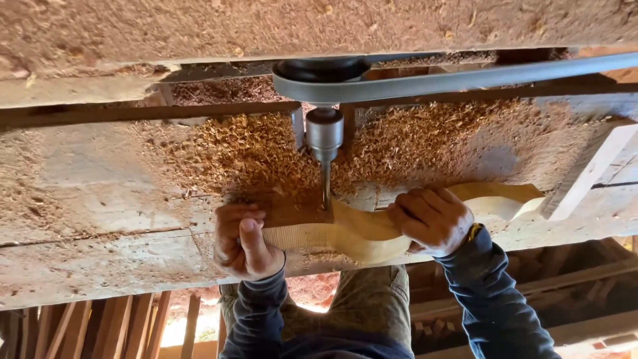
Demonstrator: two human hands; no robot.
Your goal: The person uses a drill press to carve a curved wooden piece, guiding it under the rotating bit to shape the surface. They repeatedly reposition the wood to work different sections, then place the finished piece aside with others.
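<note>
A pale curved wooden piece (362, 233) lies across the rough wooden bench (93, 219) under a vertical drill. My left hand (244, 240) grips its squared left end, thumb up over the edge. My right hand (432, 218) is closed around the curved middle part. The drill bit (326, 189) comes down from a metal chuck (324, 133) and meets the top face of the piece near its left end. Brown shavings lie on that face.
A grey drive belt (465, 80) runs from a black pulley (322, 68) to the right. Heaps of wood shavings (425, 143) cover the bench behind the drill. Wooden slats (100, 326) stand below at left, stacked timber (571, 279) at lower right.
</note>
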